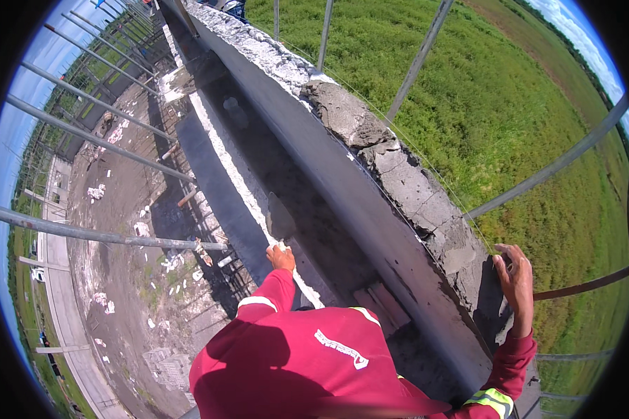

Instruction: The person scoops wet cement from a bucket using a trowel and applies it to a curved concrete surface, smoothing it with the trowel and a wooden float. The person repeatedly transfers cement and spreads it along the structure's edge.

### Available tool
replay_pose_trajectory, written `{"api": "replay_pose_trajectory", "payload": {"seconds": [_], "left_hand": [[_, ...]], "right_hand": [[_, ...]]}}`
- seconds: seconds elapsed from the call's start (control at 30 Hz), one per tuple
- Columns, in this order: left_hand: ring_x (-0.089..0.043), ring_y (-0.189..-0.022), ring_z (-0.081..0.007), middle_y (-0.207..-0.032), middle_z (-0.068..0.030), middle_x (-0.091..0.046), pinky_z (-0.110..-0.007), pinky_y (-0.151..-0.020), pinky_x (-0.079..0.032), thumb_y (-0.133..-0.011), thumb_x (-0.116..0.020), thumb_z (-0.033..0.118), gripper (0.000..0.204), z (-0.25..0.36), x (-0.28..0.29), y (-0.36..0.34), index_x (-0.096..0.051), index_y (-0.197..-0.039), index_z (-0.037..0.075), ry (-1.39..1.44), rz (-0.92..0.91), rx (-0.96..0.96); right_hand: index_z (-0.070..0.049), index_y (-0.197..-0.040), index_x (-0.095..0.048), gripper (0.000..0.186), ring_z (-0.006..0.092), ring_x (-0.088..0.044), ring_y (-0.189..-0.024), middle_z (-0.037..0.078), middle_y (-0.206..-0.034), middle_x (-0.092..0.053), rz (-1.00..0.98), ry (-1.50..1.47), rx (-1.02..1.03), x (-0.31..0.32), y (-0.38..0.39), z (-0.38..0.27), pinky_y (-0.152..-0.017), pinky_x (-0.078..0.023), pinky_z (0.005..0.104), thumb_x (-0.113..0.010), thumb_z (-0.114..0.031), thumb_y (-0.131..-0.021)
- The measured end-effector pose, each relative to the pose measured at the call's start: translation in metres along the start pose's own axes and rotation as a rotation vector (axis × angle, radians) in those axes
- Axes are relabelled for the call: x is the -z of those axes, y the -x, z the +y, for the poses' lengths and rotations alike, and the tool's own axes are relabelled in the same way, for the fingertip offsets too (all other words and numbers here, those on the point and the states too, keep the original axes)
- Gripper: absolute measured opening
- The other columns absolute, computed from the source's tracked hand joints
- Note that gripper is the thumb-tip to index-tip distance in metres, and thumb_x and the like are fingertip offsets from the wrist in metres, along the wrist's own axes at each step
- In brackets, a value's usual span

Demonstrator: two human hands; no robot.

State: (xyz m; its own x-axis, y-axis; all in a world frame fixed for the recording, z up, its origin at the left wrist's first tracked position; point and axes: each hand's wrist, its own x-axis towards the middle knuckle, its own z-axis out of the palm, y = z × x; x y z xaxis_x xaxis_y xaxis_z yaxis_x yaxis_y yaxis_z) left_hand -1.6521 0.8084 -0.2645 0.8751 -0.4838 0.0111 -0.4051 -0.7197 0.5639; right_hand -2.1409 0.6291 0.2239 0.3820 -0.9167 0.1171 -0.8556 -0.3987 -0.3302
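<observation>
My left hand (281,258) is closed at the pale edge of the concrete channel, on the near end of a pointed grey trowel (280,218). The trowel's blade points away from me over the channel; its handle is mostly hidden by my fingers. My right hand (516,278) is raised at the outer side of the wall top, its fingers bent and apart. Beside it lies rough grey mortar (461,255) along the wall (314,150). A thin string line (426,162) runs along the outer edge and meets my right fingertips; whether they touch it I cannot tell.
Metal poles (419,59) stand outside the wall above green grass (398,42). More poles (101,143) cross on the left, over a dirt yard (119,223) far below with scattered debris. Reddish-brown boards (381,307) lie in the channel, and a clear bottle (235,112) is farther along.
</observation>
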Motion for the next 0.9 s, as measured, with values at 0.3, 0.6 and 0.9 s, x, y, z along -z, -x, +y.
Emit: {"api": "replay_pose_trajectory", "payload": {"seconds": [0.3,0.6,0.9], "left_hand": [[-0.059,-0.062,-0.0227,-0.08,-0.007,-0.06,-0.037,-0.061,-0.049,-0.092,-0.067,0.029,0.031,0.073,0.131,-0.059,-0.06,-0.109,0.003,0.525,-0.038,-0.14],[-0.056,-0.074,-0.0172,-0.084,-0.0088,-0.061,-0.034,-0.071,-0.047,-0.099,-0.058,0.031,0.035,0.258,0.359,-0.146,-0.061,-0.113,-0.002,0.179,-0.273,-0.675],[-0.051,-0.057,-0.0087,-0.079,-0.0006,-0.054,-0.023,-0.048,-0.042,-0.101,-0.049,0.028,0.032,0.248,0.289,-0.047,-0.057,-0.124,0.006,0.958,-0.575,-0.151]], "right_hand": [[-0.002,-0.119,-0.068,0.033,0.0233,-0.058,-0.072,0.01,-0.083,-0.06,-0.094,-0.561,0.141,0.021,0.059,-0.069,-0.07,-0.048,0.0325,-0.071,-0.02,-0.092],[-0.006,-0.122,-0.066,0.043,0.0287,-0.068,-0.097,0.016,-0.104,-0.071,-0.505,-0.747,-0.419,-0.249,0.168,-0.035,-0.086,-0.051,0.0385,-0.064,-0.04,-0.096],[-0.003,-0.136,-0.055,0.067,0.0427,-0.061,-0.115,0.025,-0.126,-0.061,-0.235,-0.195,-0.568,-0.489,0.253,0.073,-0.097,-0.049,0.054,-0.064,-0.05,-0.088]]}}
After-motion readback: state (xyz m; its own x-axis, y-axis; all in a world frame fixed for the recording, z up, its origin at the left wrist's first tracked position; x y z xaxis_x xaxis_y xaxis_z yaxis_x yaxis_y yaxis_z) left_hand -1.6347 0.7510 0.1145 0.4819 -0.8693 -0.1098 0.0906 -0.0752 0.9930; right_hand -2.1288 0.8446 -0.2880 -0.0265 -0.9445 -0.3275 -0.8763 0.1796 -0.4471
